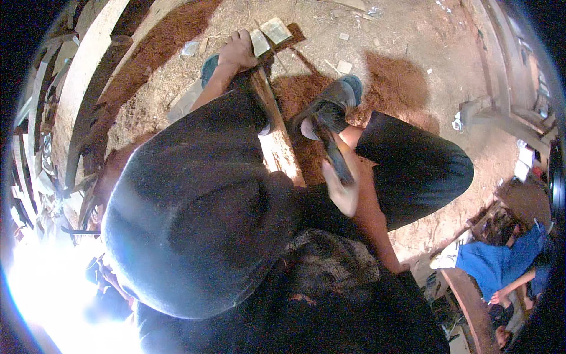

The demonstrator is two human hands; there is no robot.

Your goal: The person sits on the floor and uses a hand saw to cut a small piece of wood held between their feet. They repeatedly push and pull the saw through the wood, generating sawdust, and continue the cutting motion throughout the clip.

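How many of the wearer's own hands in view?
2: left hand at the far end of the wood; right hand, blurred, holding a dark tool.

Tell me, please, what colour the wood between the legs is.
The wood is pale tan with browner parts; see the head view.

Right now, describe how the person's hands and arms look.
The left hand and right hand are ungloved, the right blurred. Both forearms show bare, no wristband visible. Dark cloth, probably a short sleeve, begins near the right elbow; the left elbow is hidden.
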